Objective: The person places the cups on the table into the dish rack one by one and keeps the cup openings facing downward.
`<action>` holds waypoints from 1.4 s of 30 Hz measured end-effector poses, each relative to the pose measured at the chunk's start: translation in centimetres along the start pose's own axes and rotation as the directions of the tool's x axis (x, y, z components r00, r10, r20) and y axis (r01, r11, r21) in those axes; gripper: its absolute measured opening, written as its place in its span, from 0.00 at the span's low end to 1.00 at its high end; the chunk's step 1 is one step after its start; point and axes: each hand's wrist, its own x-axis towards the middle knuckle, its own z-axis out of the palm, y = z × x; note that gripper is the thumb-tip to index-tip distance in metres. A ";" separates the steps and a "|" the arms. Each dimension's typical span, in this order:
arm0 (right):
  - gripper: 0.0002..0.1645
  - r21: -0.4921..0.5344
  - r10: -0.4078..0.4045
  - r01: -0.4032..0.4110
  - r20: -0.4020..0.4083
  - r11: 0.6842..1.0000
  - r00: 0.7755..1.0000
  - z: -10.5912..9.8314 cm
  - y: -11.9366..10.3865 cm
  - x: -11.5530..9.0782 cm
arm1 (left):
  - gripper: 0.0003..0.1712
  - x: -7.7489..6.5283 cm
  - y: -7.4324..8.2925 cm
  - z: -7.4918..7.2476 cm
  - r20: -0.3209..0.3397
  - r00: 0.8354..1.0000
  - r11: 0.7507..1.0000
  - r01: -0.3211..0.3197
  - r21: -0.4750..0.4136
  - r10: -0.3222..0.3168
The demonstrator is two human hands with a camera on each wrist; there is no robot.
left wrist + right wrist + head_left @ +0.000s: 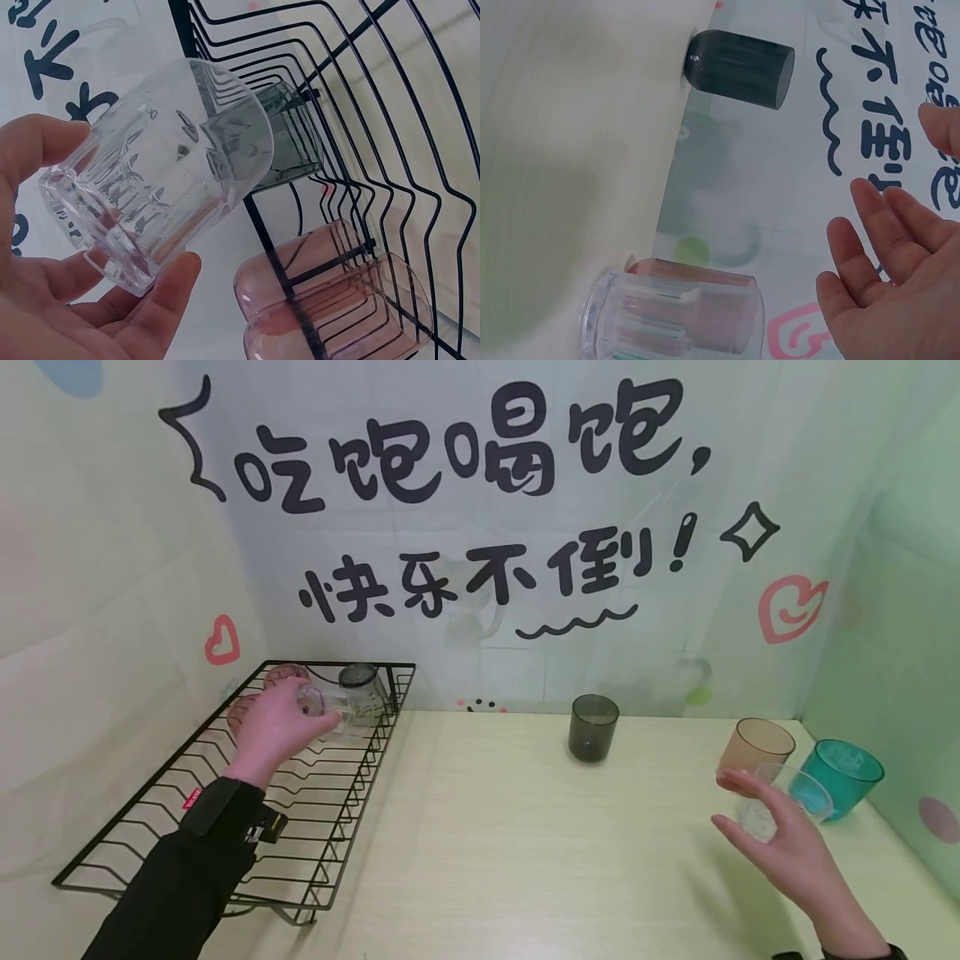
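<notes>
My left hand (276, 727) holds a clear glass (165, 172) by its thick base, thumb on one side and fingers on the other. The glass is tilted over the far end of a black wire dish rack (160, 773), its mouth facing the wires. Close by on the rack are a smoky grey glass (292, 142) and two pink glasses (259, 289), all mouth down. My right hand (787, 839) hovers at the right with fingers spread and nothing in its grasp. Near it on the table stands another clear glass (682, 322), upright, partly hidden by the hand in the head view.
Behind the right-hand clear glass stand an orange-tinted cup (757, 743) and a teal cup (847, 772), both upright. A dark grey cup (592, 731) stands at the back of the pale table (510, 843). Printed cloth walls (480, 668) close in the back and sides.
</notes>
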 end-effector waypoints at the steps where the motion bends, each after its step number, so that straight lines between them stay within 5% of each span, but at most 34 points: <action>1: 0.33 -0.003 -0.001 0.001 -0.004 1.000 1.000 -0.1 0.1 0.0 | 0.48 0.1 -0.1 0.0 -0.002 1.000 1.000 0.002 0.003 -0.002; 12: 0.35 -0.063 0.044 -0.045 -0.010 0.997 0.999 -1.1 0.6 -0.2 | 0.40 1.1 -0.6 0.4 -0.003 1.000 0.997 -0.012 0.076 0.013; 26: 0.34 -0.122 -0.092 0.083 -0.076 0.989 0.993 -1.7 1.5 0.0 | 0.45 2.2 -0.3 1.4 0.031 0.999 0.991 -0.018 0.136 0.014; 42: 0.35 -0.176 -0.014 0.006 -0.045 0.984 0.999 -2.5 2.3 -0.1 | 0.44 2.9 -0.5 2.9 0.065 0.998 0.981 -0.028 0.191 0.016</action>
